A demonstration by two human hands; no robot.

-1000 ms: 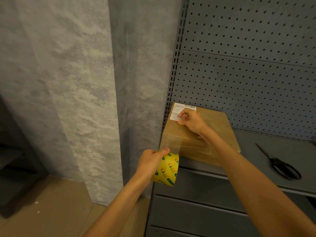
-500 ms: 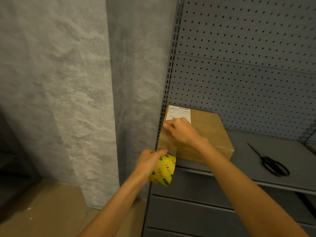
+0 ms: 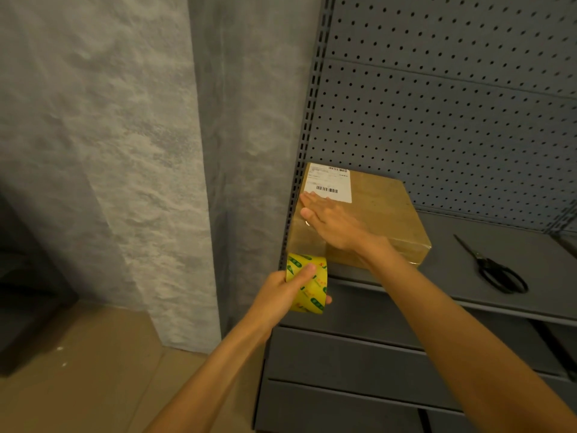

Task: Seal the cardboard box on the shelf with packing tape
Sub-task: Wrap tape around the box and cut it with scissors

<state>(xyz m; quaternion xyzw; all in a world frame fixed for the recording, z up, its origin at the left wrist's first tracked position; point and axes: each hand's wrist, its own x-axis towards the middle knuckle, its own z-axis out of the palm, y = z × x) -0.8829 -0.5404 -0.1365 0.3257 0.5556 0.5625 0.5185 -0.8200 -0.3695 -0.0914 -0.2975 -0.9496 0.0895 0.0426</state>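
Shelf [image 3: 499,295]: flat fingers [image 3: 312,203] on box [image 3: 381,207].

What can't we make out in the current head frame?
- Tape strip on the box: clear film, barely visible in the head view; the right hand covers where it lies.
- Label text: too small to read.
- Tape roll: partly hidden by the left hand.
- Shelf: right end cut off by the frame edge.
- Scissors: dark, blades hard to see.
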